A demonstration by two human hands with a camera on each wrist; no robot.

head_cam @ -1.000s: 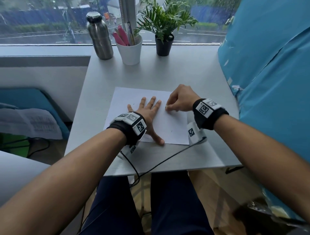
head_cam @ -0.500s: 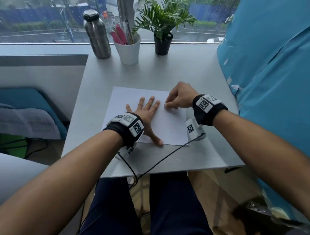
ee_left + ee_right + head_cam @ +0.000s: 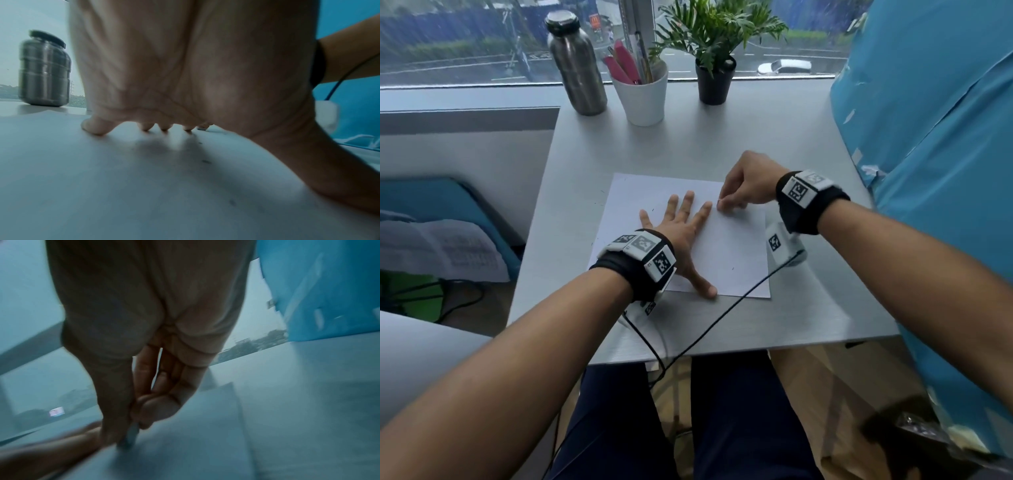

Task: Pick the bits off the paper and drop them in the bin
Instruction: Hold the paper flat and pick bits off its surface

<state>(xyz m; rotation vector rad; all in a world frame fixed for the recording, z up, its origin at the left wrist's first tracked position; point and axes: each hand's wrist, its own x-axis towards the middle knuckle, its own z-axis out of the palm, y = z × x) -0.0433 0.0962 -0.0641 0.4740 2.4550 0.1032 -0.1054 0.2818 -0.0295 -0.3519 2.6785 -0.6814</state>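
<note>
While the head view hides it, the right wrist view shows the right hand (image 3: pixel 144 369) pinching a bit (image 3: pixel 131 433) between thumb and fingers (image 3: pixel 150 408) on the paper (image 3: pixel 729 253); the left hand (image 3: pixel 681 229) presses flat, fingers spread.

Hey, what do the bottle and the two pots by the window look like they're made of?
Bottle: looks like brushed stainless steel, grey with soft reflections and ribbed bands, under a dark cap that may be plastic.
White pot: smooth and matte, ceramic or plastic; the look leaves it open. It holds pens.
Black pot: smooth, faint sheen, likely plastic or glazed ceramic. It holds a green plant.
</note>
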